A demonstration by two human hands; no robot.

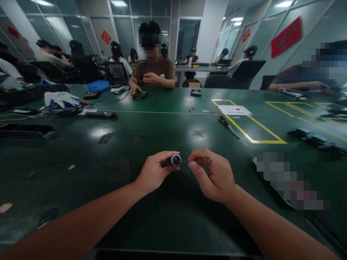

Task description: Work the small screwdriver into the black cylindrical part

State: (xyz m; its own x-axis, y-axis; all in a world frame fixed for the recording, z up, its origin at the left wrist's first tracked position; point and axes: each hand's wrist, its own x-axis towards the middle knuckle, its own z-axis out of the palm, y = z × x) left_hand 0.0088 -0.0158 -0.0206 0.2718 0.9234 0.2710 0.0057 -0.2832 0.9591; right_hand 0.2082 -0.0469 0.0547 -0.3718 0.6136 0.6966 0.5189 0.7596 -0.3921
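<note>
My left hand is closed around a dark cylinder, with thumb and fingers on either side. The cylinder's end has a silver ring and faces me, showing a dark recessed inside. My right hand grips a small screwdriver by its translucent brown handle. The thin metal shaft points left and reaches the cylinder's right side; whether its tip sits in a screw is too small to tell. Both hands are held above the green table.
A black-and-yellow screwdriver lies beyond my right hand, by a yellow taped rectangle. A blurred-out flat object is at right. Further left are a dark pen-like tool, white gloves and a blue tray. A co-worker sits opposite.
</note>
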